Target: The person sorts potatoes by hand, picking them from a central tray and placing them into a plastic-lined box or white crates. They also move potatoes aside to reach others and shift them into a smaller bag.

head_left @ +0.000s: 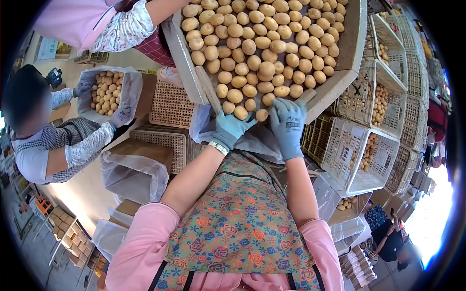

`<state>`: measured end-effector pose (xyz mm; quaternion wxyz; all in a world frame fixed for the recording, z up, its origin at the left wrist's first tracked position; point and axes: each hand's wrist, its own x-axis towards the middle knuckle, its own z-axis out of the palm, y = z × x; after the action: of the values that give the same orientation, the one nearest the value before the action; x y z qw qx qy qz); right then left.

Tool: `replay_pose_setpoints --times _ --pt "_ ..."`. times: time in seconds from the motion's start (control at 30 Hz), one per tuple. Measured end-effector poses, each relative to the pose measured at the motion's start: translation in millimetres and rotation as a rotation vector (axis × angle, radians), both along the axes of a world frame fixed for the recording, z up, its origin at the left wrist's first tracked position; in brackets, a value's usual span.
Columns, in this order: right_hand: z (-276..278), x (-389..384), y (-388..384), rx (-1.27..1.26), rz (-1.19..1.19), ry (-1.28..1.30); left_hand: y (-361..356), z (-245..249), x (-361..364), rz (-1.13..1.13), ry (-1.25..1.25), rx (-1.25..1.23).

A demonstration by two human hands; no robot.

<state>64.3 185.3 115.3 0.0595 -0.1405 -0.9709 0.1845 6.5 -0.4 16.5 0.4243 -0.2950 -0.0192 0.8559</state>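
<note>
Small yellow potatoes (266, 70) cover the grey-rimmed sorting tray (357, 39) before me. At its narrow near end is my left hand (232, 128) in a blue-grey glove, its thumb stretched out and its fingers against the lowest potatoes. My right hand (290, 127), gloved alike, is at the same end farther right, fingers apart and partly bent beside the potatoes. Between the hands, a single potato (261, 115) sits at the outlet. Below them, a translucent plastic liner (264, 143) is partly hidden by my hands and apron.
On the left, a person holds a lined box (131, 89) of potatoes. Another person's patterned sleeve (127, 29) reaches beside the tray. Plastic crates (170, 102) and an open lined carton (138, 167) stand to my left. White crates (342, 153) with potatoes are stacked on the right.
</note>
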Motion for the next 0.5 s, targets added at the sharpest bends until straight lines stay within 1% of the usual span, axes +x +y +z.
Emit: replay_pose_setpoints --times 0.07,0.1,0.13,0.17,0.2,0.27,0.3,0.33,0.4,0.43,0.47,0.5 --pt "-0.3 -21.5 -19.9 -0.233 -0.005 0.023 -2.1 -5.8 0.8 -0.034 0.031 -0.052" --pt "-3.3 -29.7 -32.1 -0.165 0.086 0.078 -4.9 -14.9 2.8 -0.034 0.031 -0.058" --pt "-7.4 -35.5 -40.1 -0.096 0.176 0.134 -7.7 -25.7 3.5 0.059 -0.072 0.131" --pt "-15.6 -36.9 -41.6 -0.019 0.217 0.122 -10.6 -35.8 6.3 0.151 -0.177 0.321" --pt "-16.5 -32.6 -39.0 -0.021 0.215 0.119 -10.0 -31.1 7.6 0.150 -0.180 0.319" --pt "-17.8 -27.9 -28.3 0.273 0.141 -0.108 0.5 -1.0 -0.3 -0.037 -0.046 -0.068" --pt "-25.7 -21.6 -36.0 0.207 0.068 -0.080 6.8 25.6 -7.0 -0.046 -0.085 -0.185" --pt "-27.1 -16.0 -43.7 0.205 0.071 -0.081 3.9 16.8 -5.1 -0.043 -0.087 -0.187" --pt "-28.2 -7.7 -54.4 0.070 0.023 -0.086 0.7 -9.3 1.6 0.010 -0.092 -0.097" --pt "-30.5 -7.7 -57.9 0.031 0.087 -0.004 -1.2 -16.3 4.2 0.009 -0.093 -0.090" --pt "-29.9 -6.5 -57.9 0.035 0.088 -0.005 -6.9 -22.8 6.1 0.005 -0.079 -0.039" --pt "-26.7 -6.7 -59.3 0.063 0.165 -0.025 -11.5 -25.5 6.9 0.002 -0.063 0.007"
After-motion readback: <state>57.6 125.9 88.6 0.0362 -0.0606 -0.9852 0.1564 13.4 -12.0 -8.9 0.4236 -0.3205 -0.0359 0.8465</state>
